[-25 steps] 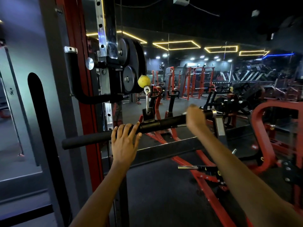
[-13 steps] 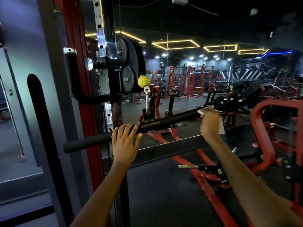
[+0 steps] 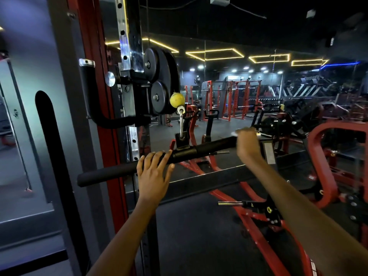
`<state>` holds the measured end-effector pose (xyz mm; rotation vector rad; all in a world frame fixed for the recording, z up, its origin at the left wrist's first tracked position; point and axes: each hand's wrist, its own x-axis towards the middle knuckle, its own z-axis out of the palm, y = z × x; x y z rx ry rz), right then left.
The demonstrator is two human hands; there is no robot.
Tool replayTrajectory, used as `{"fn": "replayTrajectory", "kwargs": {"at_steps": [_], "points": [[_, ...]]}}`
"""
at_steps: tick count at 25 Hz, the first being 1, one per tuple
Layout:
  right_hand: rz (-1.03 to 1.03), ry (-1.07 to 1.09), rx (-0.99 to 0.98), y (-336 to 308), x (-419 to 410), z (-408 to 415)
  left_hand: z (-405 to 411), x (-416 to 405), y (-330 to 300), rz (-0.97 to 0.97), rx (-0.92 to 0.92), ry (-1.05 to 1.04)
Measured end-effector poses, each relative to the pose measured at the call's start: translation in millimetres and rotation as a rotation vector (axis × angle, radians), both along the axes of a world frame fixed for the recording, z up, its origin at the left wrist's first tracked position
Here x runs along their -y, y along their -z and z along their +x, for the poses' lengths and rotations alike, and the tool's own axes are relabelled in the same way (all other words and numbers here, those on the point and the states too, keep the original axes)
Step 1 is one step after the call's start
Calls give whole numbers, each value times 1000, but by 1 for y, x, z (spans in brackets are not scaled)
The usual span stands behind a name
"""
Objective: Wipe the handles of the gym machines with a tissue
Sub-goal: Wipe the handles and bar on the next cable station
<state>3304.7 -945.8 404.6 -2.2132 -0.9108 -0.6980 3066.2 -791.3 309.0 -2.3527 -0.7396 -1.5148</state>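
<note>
Handle bar: black padded bar hanging level from the cable link below the yellow ball; this is the item under wiping.
Tissue: a small white scrap shows at the top of the right hand, against the bar on the far side of the ball; most of it is hidden.
Right hand: fingers curled round the bar's right padded section, apparently with the tissue trapped beneath; how much tissue meets the pad cannot be told.
Left hand: laid on the bar on the near side of the ball, fingers straight and spread over the top, steadying without closing round it.
Step in hand (judgement): wiping the right grip toward its end.
Method advised: wrap the tissue fully round the pad, press evenly, twist while sliding out to the end cap.
Risk: the bar hangs on one link and may swing; the left hand should brace it firmly.
Outstanding: the left grip, beyond the left hand from the ball, appears to need the same pass.
</note>
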Motion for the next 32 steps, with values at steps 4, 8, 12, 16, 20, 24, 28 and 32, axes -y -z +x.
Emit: {"fn": "replayTrajectory", "kwargs": {"at_steps": [4, 8, 12, 16, 20, 24, 28, 32], "points": [[-185, -489, 387, 29, -27, -79, 0, -2, 1, -22, 2, -15], [-298, -191, 340, -2, 1, -12, -3, 0, 2, -22, 12, 7], [-124, 61, 54, -11, 3, -24, 1, 4, 0, -30, -2, -7], [-274, -458, 240, 17, -24, -102, 2, 5, -1, -26, -13, -33], [-276, -213, 370, 15, 6, -7, -1, 6, 2, -38, -7, -5], [85, -46, -24, 22, 34, 67, 1, 6, 1, -41, 5, 3], [40, -200, -53, 60, -3, 11, 0, 3, -3, -47, 8, -10], [571, -12, -514, 34, 6, 36, -3, 3, -3, -38, -9, -13]]}}
